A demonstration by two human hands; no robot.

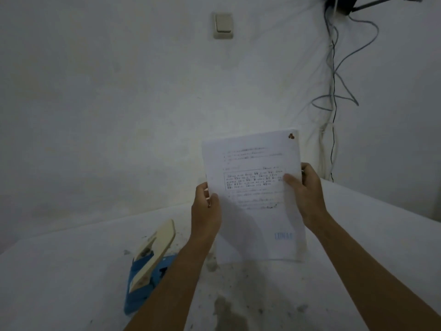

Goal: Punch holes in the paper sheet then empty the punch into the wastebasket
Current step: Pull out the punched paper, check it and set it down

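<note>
Two hands hold the paper sheet (253,192) upright above the tabletop (358,235), printed side toward the camera. Left hand (206,209) has its grip clamped on the sheet's left edge, right hand (307,189) clamped on the right edge, thumb on the front. Hole punch (148,263) (blue base, cream lever) sits on the tabletop just left of the left forearm, untouched. Tabletop is stained and speckled. Wall switch (223,26) and loose cables (334,91) behind.

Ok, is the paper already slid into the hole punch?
No, both the left hand and the right hand hold the paper sheet up in the air, apart from the hole punch on the table.
</note>
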